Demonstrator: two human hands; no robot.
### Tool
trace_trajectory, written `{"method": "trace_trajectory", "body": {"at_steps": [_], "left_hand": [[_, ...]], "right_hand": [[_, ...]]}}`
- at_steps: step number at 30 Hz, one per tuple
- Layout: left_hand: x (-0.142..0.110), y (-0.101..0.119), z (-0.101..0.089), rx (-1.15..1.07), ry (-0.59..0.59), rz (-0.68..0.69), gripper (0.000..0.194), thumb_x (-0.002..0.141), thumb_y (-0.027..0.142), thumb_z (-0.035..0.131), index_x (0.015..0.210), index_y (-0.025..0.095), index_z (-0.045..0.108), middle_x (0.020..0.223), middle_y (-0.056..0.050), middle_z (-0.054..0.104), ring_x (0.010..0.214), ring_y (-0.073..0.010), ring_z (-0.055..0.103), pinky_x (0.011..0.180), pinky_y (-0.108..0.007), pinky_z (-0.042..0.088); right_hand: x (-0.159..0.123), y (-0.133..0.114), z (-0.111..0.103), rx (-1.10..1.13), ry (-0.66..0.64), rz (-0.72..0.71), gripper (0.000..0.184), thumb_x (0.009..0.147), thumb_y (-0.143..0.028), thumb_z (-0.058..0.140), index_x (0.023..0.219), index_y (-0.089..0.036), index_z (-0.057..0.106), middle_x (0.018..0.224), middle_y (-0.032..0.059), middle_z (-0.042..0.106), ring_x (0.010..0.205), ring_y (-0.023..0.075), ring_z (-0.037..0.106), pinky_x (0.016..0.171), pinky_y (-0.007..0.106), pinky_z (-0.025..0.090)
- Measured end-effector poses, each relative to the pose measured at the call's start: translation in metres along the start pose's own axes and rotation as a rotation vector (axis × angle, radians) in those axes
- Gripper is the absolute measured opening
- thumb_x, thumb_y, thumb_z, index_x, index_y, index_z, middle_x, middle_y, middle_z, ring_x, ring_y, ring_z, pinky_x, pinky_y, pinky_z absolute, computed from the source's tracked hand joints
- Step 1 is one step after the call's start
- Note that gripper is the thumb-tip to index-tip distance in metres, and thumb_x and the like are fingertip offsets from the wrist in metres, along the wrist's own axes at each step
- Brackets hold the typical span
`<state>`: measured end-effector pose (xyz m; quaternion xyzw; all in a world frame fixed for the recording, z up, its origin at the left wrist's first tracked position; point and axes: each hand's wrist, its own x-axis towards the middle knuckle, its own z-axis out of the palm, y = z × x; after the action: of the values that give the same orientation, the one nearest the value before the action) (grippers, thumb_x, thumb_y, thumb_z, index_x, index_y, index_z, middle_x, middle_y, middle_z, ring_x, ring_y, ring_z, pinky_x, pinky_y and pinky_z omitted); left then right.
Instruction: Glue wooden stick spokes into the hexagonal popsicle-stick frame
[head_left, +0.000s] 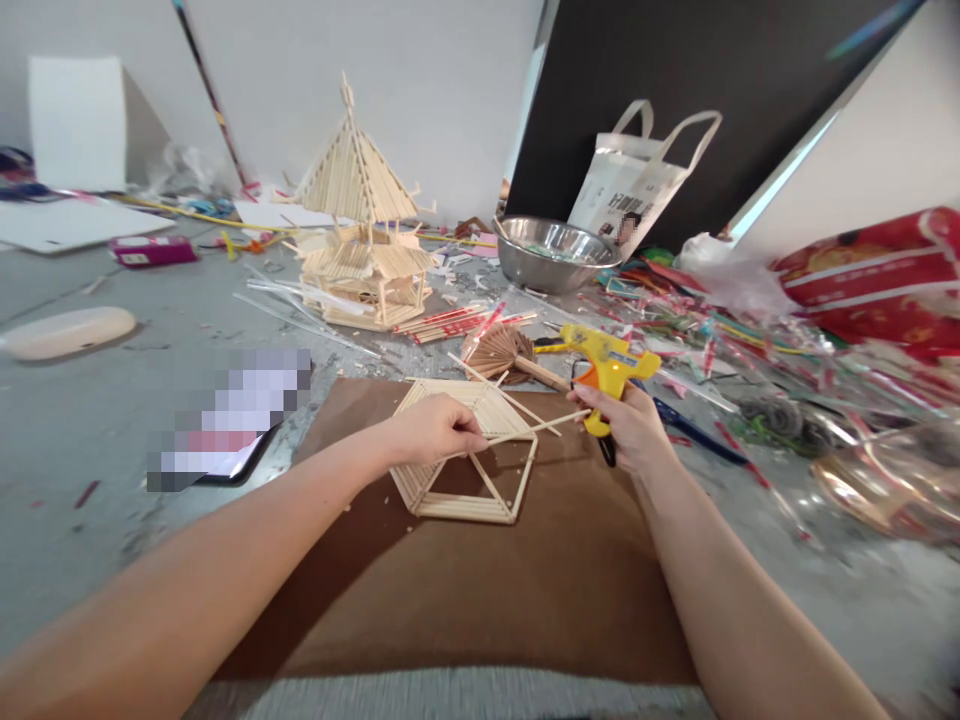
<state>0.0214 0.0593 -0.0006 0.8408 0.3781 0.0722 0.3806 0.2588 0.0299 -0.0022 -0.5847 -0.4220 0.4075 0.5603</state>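
Note:
My left hand (435, 428) pinches one end of a thin wooden stick (538, 428) above a flat hexagonal stick frame (465, 508). The stick's far end reaches the fingers of my right hand (634, 425). That hand is closed around a yellow glue gun (613, 362), its nozzle pointing left. Parts of the frame are filled with rows of sticks, while other sections are open; my left hand hides some of it. Beneath the frame is a brown board (465, 610). Loose sticks cross at the frame's far right.
Behind the board stand a stick-built pagoda model (360, 250) and a metal bowl (555, 255). A small brown fan-shaped piece (499, 352) lies near the glue gun. A phone (232, 420) is at left. Plastic wrappers and scraps (750, 350) clutter the right, beside a white bag (630, 185).

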Motion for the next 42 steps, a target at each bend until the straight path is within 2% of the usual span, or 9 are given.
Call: {"method": "trace_trajectory", "body": {"at_steps": [4, 8, 14, 21, 28, 31, 36, 42], "left_hand": [[-0.001, 0.001, 0.002, -0.024, 0.002, 0.005, 0.028, 0.067, 0.038, 0.048, 0.073, 0.015, 0.062, 0.068, 0.0, 0.062, 0.062, -0.01, 0.051, 0.057, -0.019, 0.035], [-0.001, 0.001, 0.003, -0.05, 0.002, 0.004, 0.028, 0.067, 0.04, 0.048, 0.073, 0.016, 0.062, 0.068, 0.0, 0.061, 0.063, -0.0104, 0.051, 0.057, -0.019, 0.035], [-0.002, 0.003, 0.004, -0.082, -0.046, 0.008, 0.024, 0.066, 0.034, 0.049, 0.075, 0.016, 0.062, 0.068, 0.0, 0.061, 0.062, -0.01, 0.051, 0.057, -0.019, 0.036], [0.0, 0.003, 0.002, -0.072, 0.062, 0.031, 0.023, 0.069, 0.031, 0.047, 0.075, 0.013, 0.059, 0.069, -0.001, 0.059, 0.064, -0.0096, 0.049, 0.061, -0.02, 0.037], [-0.001, 0.005, 0.0, -0.047, 0.093, 0.024, 0.022, 0.07, 0.03, 0.046, 0.075, 0.013, 0.059, 0.068, 0.0, 0.059, 0.063, -0.0092, 0.049, 0.06, -0.019, 0.036], [-0.002, 0.005, -0.002, -0.042, 0.049, 0.017, 0.023, 0.069, 0.031, 0.047, 0.075, 0.013, 0.06, 0.068, 0.0, 0.06, 0.063, -0.0095, 0.05, 0.06, -0.019, 0.036], [-0.004, 0.004, -0.006, -0.061, -0.137, 0.032, 0.024, 0.066, 0.033, 0.051, 0.076, 0.014, 0.061, 0.069, 0.0, 0.061, 0.062, -0.0089, 0.05, 0.058, -0.018, 0.036], [-0.005, 0.003, -0.003, 0.023, -0.199, 0.053, 0.023, 0.066, 0.031, 0.05, 0.077, 0.015, 0.062, 0.069, -0.001, 0.062, 0.06, -0.0097, 0.052, 0.054, -0.018, 0.035]], "right_hand": [[-0.003, -0.001, 0.004, 0.049, -0.044, 0.043, 0.024, 0.051, -0.027, 0.069, 0.064, -0.014, 0.054, 0.048, -0.0028, 0.054, 0.037, 0.0082, 0.049, 0.034, 0.019, 0.039], [-0.002, -0.002, 0.003, 0.067, -0.04, 0.049, 0.024, 0.048, -0.024, 0.07, 0.063, -0.014, 0.054, 0.048, -0.003, 0.054, 0.036, 0.0072, 0.048, 0.035, 0.018, 0.04], [0.002, 0.001, -0.004, 0.081, -0.061, 0.006, 0.017, 0.052, -0.02, 0.067, 0.058, -0.014, 0.052, 0.045, -0.0032, 0.052, 0.039, 0.0059, 0.048, 0.037, 0.016, 0.039], [0.002, 0.002, -0.003, 0.06, -0.108, 0.04, 0.021, 0.054, -0.028, 0.068, 0.064, -0.014, 0.054, 0.054, -0.0021, 0.056, 0.038, 0.0071, 0.05, 0.037, 0.019, 0.042], [0.001, 0.002, -0.006, 0.107, -0.164, -0.023, 0.018, 0.057, -0.027, 0.066, 0.063, -0.014, 0.054, 0.048, -0.0022, 0.055, 0.04, 0.0085, 0.051, 0.041, 0.02, 0.044], [0.002, 0.002, -0.006, 0.091, -0.127, -0.026, 0.019, 0.055, -0.022, 0.068, 0.064, -0.014, 0.054, 0.046, -0.0023, 0.055, 0.039, 0.0087, 0.051, 0.041, 0.02, 0.043], [0.006, 0.002, -0.008, 0.128, -0.033, -0.035, 0.023, 0.051, -0.021, 0.07, 0.064, -0.014, 0.052, 0.044, -0.0031, 0.054, 0.037, 0.0082, 0.05, 0.039, 0.019, 0.043], [0.007, 0.001, -0.011, 0.133, -0.028, -0.029, 0.024, 0.052, -0.026, 0.069, 0.064, -0.015, 0.051, 0.046, -0.0034, 0.053, 0.037, 0.009, 0.05, 0.037, 0.02, 0.042]]}}
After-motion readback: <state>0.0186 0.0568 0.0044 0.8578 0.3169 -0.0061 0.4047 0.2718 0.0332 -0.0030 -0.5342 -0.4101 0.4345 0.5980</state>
